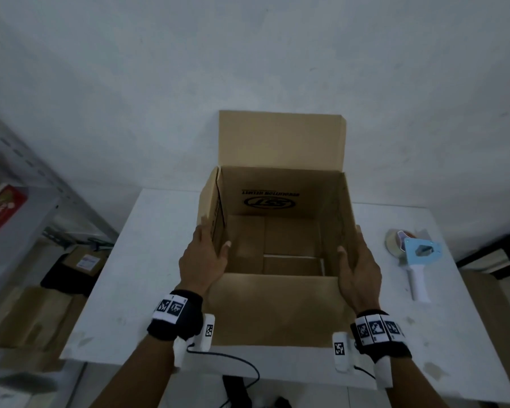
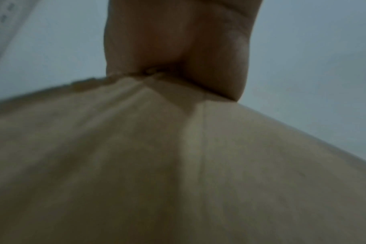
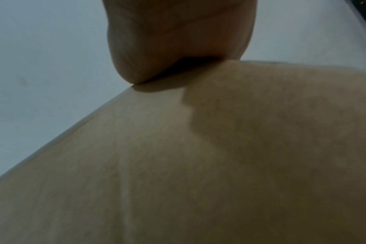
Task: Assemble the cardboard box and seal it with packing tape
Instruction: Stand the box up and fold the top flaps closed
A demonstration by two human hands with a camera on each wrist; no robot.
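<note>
A brown cardboard box (image 1: 273, 309) stands open-topped on the white table (image 1: 147, 260). Its far flap stands upright, its near flap folds out toward me, and printing shows on the inner far wall. My left hand (image 1: 206, 254) grips the left side wall, thumb inside and fingers outside. My right hand (image 1: 359, 266) grips the right side wall the same way. Each wrist view is blurred: the left hand (image 2: 173, 41) rests against cardboard (image 2: 178, 165), and the right hand (image 3: 178, 38) against cardboard (image 3: 198, 165). A tape dispenser (image 1: 412, 254) with a white handle lies on the table, right of the box.
A metal shelf (image 1: 18, 178) with a red package (image 1: 0, 210) stands at the left. Cardboard boxes (image 1: 33, 313) and a black item (image 1: 62, 275) sit low beside the table. A plain wall is behind. A black cable (image 1: 233, 360) hangs off the near table edge.
</note>
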